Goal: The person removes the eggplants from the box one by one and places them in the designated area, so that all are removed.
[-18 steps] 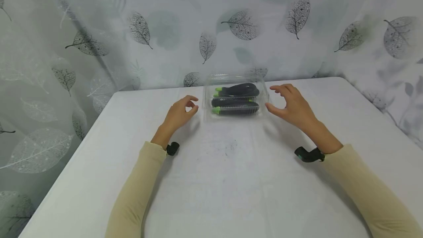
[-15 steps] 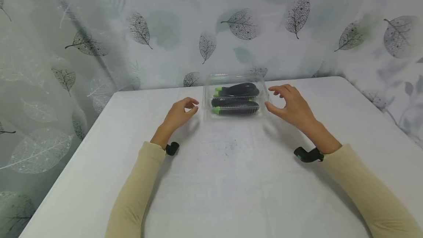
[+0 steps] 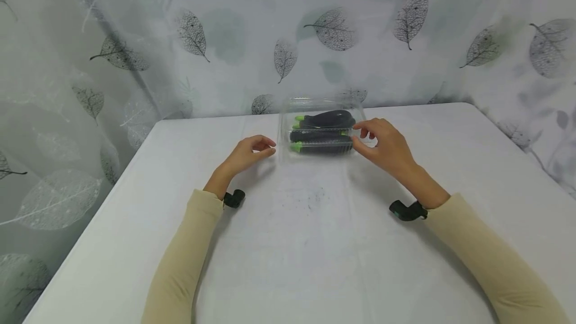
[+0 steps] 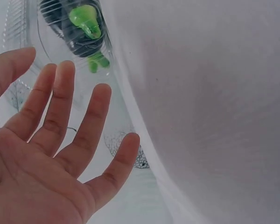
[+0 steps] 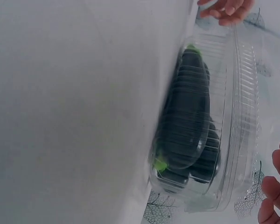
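A clear plastic box (image 3: 284, 136) lies at the far edge of the table, with several dark eggplants (image 3: 328, 119) with green stems inside. My left hand (image 3: 252, 151) is just beside the box's left side, fingers loosely bent and holding nothing. In the left wrist view its spread fingers (image 4: 98, 107) are near the box's end. At the right side, my right hand (image 3: 384, 146) has its thumb and fingers apart, overlapping the box's right edge in the head view. In the right wrist view, the fingers (image 5: 273, 189) appear apart from the box wall. Contact is not visible.
A white cloth covers the table (image 3: 306, 244). Behind and to the left hangs a pale curtain (image 3: 225, 39) with a leaf print, close to the table's far edge. Black wrist cameras (image 3: 407, 210) sit on both wrists.
My right hand has moved left, from beside the box to overlapping its right edge. The left hand has shifted slightly right and lower. The whole head view has shifted a little.
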{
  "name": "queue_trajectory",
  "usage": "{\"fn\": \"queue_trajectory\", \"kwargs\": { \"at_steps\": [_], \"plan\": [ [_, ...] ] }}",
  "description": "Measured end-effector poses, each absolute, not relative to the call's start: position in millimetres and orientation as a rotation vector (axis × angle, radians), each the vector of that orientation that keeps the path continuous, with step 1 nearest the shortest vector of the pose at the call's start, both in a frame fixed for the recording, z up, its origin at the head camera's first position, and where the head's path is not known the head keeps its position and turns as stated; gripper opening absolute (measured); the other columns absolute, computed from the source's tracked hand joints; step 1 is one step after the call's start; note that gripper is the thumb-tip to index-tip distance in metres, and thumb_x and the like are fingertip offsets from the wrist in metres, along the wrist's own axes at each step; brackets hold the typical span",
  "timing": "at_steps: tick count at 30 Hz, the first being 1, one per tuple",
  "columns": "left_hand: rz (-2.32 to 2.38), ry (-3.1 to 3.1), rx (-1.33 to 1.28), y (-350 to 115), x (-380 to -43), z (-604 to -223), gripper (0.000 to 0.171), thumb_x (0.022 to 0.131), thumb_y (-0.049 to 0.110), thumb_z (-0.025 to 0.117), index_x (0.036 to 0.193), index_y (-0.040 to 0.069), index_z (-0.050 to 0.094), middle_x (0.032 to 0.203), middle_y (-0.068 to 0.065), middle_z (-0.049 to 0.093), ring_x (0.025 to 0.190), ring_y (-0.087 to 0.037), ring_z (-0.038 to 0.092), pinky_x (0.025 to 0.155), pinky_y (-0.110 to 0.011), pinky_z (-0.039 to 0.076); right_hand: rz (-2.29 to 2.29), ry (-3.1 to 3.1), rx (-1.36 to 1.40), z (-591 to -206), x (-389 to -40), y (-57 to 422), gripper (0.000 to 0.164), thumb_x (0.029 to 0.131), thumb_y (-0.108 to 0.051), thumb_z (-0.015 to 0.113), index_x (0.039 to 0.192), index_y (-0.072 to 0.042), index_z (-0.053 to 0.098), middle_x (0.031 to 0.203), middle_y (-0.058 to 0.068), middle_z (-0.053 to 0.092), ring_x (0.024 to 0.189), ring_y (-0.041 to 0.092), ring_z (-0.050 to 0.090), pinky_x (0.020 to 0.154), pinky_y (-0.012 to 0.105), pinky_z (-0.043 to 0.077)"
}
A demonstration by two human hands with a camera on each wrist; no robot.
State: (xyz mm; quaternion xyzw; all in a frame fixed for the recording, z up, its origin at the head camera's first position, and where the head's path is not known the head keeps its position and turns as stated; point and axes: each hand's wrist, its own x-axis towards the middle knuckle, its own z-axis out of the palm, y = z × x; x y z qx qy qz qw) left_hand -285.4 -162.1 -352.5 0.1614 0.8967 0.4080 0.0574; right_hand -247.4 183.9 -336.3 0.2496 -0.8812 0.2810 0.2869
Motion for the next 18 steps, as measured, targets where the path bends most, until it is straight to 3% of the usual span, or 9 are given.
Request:
{"fn": "queue_trajectory", "kwargs": {
  "at_steps": [18],
  "plan": [
    [1.292,2.648,0.541,-161.0,-289.4,-352.1,0.031,0.097,0.028,0.062,0.118,0.005,0.065,0.115,-0.011,0.067,0.108,-0.027,0.059,0.098,-0.044,0.044,0.714,-2.212,0.902,-344.9,-253.3,147.7,0.022,0.08,-0.015,0.078,0.099,-0.004,0.071,0.078,0.007,0.06,0.071,0.022,0.054,0.058,0.035,0.045]
  ]
}}
